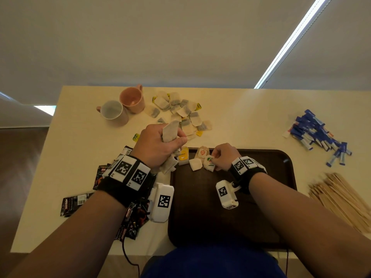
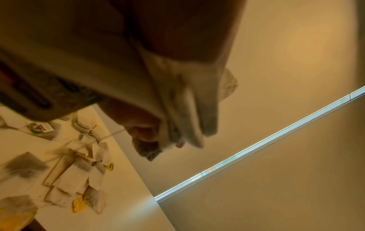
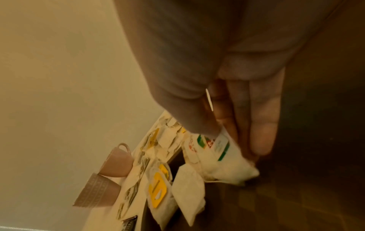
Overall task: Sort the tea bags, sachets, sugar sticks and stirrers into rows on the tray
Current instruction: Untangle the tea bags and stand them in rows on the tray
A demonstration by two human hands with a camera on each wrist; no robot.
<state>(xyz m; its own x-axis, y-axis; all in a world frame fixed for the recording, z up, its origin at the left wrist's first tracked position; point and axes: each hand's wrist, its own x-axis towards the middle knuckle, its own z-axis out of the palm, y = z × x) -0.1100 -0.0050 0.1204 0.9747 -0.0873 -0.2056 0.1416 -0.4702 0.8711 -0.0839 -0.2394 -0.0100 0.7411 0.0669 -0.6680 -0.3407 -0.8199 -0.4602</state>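
Observation:
My left hand (image 1: pixel 160 145) grips a bunch of tea bags (image 1: pixel 170 131) above the tray's far left corner; the bunch (image 2: pixel 189 112) sticks out past the curled fingers. My right hand (image 1: pixel 221 156) pinches a tea bag with a green tag (image 1: pixel 209 161) at the far edge of the dark brown tray (image 1: pixel 261 197); the wrist view shows that bag (image 3: pixel 227 164) touching the tray. Three other tea bags (image 1: pixel 195 163) lie in a row beside it on the tray. A loose pile of tea bags (image 1: pixel 181 111) sits on the table beyond.
Two mugs (image 1: pixel 122 106) stand at the back left. Dark sachets (image 1: pixel 74 203) lie left of the tray, partly under my left wrist. Blue sugar sticks (image 1: pixel 319 135) are heaped at the far right, and wooden stirrers (image 1: pixel 341 199) lie right of the tray.

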